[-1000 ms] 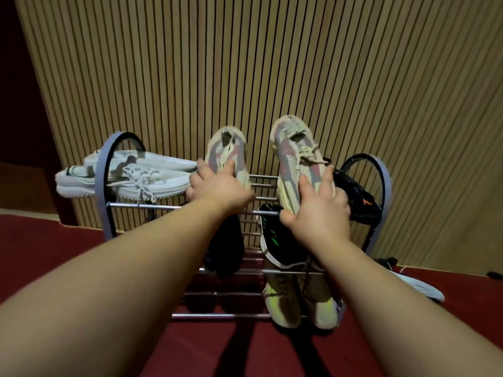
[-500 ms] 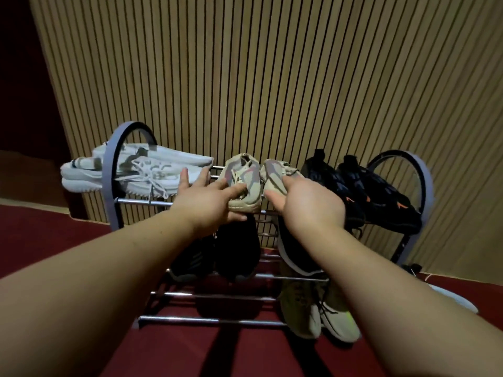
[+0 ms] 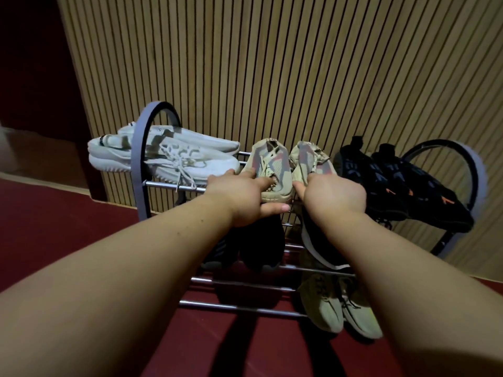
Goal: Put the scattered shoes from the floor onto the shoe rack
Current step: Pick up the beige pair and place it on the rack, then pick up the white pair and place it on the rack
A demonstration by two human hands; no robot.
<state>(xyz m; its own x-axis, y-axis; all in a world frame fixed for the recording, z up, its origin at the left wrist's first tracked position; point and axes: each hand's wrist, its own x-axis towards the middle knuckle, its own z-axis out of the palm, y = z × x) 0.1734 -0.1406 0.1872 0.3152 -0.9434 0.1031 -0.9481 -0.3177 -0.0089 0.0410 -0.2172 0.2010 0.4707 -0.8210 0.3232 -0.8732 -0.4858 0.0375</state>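
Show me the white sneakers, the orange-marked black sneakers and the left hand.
white sneakers [image 3: 196, 159]: head view, laced upper.
orange-marked black sneakers [image 3: 424, 191]: head view, side panel.
left hand [image 3: 236, 197]: head view, back of hand.

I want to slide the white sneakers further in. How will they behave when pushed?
The white sneakers likely slide easily, lying on the shoe rack's smooth metal bars. Their heels overhang past the left hoop, so a wrong push could tip them off. Loose laces draped over the front bar may snag.

Shoe rack [image 3: 138, 183] top: left pair [image 3: 177, 156], middle pair [image 3: 275, 170], right pair [image 3: 402, 186].
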